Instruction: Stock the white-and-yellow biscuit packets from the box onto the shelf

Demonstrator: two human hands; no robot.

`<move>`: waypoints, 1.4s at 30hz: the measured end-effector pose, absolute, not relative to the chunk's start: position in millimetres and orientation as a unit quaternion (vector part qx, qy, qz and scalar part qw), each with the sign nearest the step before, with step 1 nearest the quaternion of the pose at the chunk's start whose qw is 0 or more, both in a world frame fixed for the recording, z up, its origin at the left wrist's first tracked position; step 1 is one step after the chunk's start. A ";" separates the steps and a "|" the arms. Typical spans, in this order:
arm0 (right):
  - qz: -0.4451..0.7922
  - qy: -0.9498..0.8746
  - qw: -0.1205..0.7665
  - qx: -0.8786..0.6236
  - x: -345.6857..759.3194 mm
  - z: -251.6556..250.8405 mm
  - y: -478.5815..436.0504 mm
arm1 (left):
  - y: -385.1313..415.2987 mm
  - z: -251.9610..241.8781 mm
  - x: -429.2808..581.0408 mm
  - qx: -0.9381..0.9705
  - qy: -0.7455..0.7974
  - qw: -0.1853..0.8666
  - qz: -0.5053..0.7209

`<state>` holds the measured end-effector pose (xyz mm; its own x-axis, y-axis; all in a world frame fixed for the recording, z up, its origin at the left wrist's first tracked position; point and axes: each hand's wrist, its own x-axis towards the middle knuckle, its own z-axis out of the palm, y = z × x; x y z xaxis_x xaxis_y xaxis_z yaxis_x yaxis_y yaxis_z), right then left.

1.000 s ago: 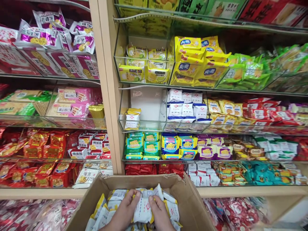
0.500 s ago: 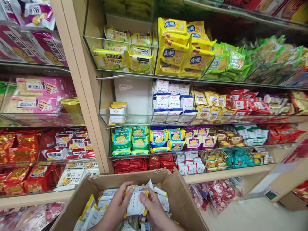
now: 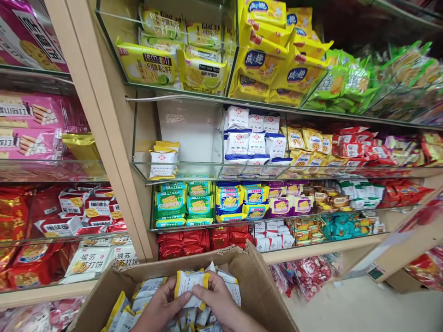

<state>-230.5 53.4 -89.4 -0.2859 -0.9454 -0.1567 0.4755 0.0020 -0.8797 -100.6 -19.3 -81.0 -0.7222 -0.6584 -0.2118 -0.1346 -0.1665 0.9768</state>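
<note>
Currently, the person has both hands over a cardboard box (image 3: 265,279), close together on one small white packet (image 3: 191,282) with yellow ends. Left hand (image 3: 165,302): clamped on the packet's left side, thumb laid across the lower front. Right hand (image 3: 219,297): clamped on the right side, thumb pressed to the printed face, fingers mostly hidden behind. Packet is held slightly tilted, face toward the person, inside the box mouth and above the loose packets (image 3: 147,291); whether its underside touches them, I cannot tell. The loose packets show the same white and yellow wrapping and lie at mixed angles.

Beyond the box: shelves with clear fronts. On the middle one, a small stack (image 3: 162,161) of white-and-yellow packets stands at the left end of its compartment. Across the divider, to the right, white packets with blue edges (image 3: 238,142) are piled in rows. One shelf down, green packets (image 3: 170,203); under those, red packets (image 3: 184,242). Above, yellow lemon packets (image 3: 148,64). A wooden post (image 3: 98,120) runs up on the left. Right of the box, plastic bags (image 3: 313,276) near the pale floor (image 3: 332,306).
</note>
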 end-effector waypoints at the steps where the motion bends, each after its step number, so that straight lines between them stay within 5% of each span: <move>1: -0.660 0.453 0.541 -0.258 -230.6 -87.8 53.7 | -19.9 -82.2 -100.2 0.326 -0.611 0.185 -0.697; 23: -0.673 0.420 0.532 -0.295 -239.0 -82.9 58.7 | -18.5 -63.6 -98.7 0.207 -0.582 0.244 -0.748; 35: -0.639 0.504 0.446 -0.372 -246.7 -3.8 55.6 | -22.4 -31.0 -91.1 0.217 -0.548 0.346 -0.730; 42: -0.616 0.553 0.455 -0.328 -242.5 -7.1 46.6 | -20.3 -34.1 -94.7 0.210 -0.571 0.345 -0.715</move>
<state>-242.5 46.6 -7.1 -0.3706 -0.9234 -0.0998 0.1983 0.0263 -0.9798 -94.7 -20.3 -34.1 -0.6731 -0.7337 0.0935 0.2539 -0.1105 0.9609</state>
